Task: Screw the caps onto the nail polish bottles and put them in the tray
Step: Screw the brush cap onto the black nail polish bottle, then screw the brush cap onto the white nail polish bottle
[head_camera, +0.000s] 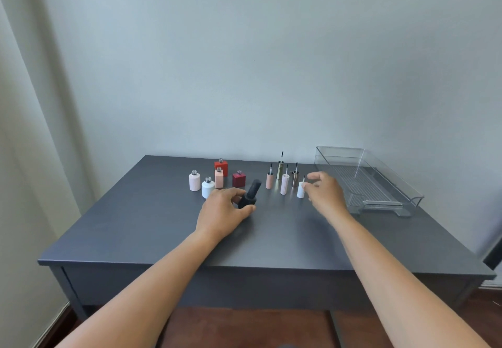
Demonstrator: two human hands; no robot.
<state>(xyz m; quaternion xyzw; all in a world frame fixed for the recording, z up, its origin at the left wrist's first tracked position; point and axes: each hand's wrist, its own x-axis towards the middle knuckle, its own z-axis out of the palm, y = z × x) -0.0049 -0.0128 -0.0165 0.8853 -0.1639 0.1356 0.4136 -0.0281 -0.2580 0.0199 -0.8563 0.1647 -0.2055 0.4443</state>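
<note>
At frame centre, the left hand (222, 209) grips the capped black bottle (249, 196), tilted; the right hand (324, 191), fingers spread, nears the white cap (300, 189). Best pinch it low, brush upright.

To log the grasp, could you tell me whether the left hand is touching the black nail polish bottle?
Touching. The head view shows the left hand with fingers wrapped around the base of the tilted black nail polish bottle.
</note>
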